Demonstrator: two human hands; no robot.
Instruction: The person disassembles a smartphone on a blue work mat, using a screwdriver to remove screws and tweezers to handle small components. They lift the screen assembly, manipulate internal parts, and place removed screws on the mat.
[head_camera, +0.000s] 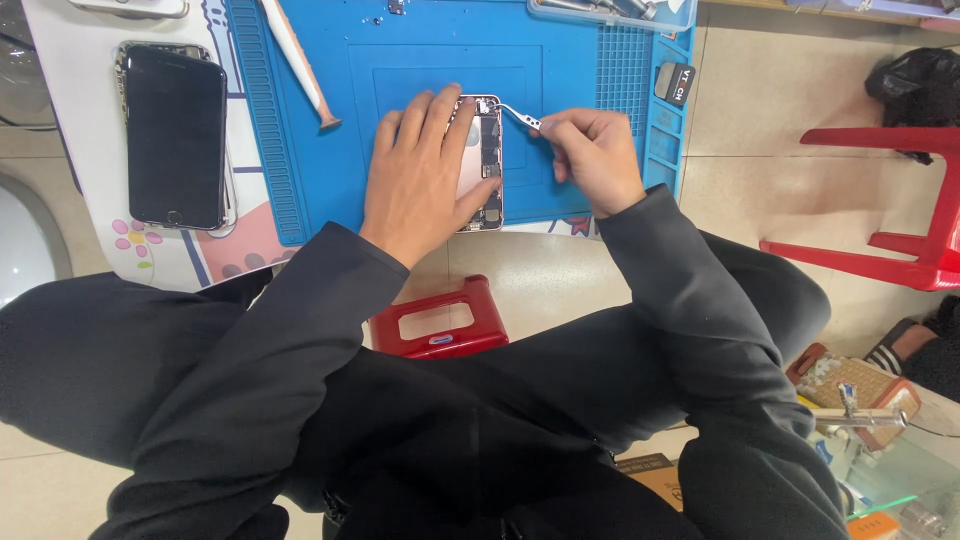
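Note:
An opened phone body (488, 150) with its inner parts exposed lies on the blue work mat (560, 70). My left hand (420, 175) rests flat over its left side and holds it down. My right hand (592, 152) grips metal tweezers (520, 114), whose tips reach the phone's top right corner. Both arms wear dark sleeves.
A black phone screen (175, 135) lies on the white patterned table at the left. A screwdriver (300, 62) rests on the mat's left part. A small dark box (675, 82) sits at the mat's right edge. A red stool (440, 318) stands under the table; a red chair (900, 200) at the right.

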